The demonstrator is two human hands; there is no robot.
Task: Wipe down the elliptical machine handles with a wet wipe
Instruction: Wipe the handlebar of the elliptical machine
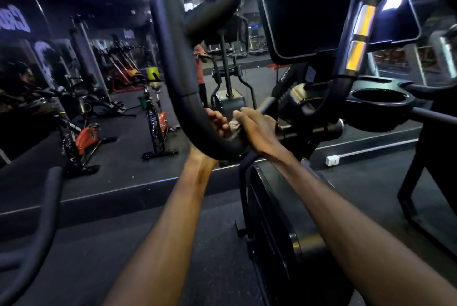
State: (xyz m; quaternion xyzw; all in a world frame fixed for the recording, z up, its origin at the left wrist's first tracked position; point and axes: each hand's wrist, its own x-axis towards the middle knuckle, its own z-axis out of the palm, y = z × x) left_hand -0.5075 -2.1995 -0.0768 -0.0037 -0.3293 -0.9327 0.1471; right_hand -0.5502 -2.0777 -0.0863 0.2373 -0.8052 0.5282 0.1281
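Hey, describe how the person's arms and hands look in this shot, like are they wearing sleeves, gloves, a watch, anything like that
Both forearms are bare along all that shows of them, with no sleeve in view. The left hand and right hand wear no gloves. No watch, band or bracelet shows at either wrist, and no ring can be made out on the fingers that show, though the gym is dim and the left hand is partly hidden behind the black handle.

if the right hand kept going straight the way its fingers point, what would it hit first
Most likely the left hand: the right hand points left across the curved black handle, with the pale wipe bunched between the two hands. Depth is unclear, so it might slide along the handle instead.
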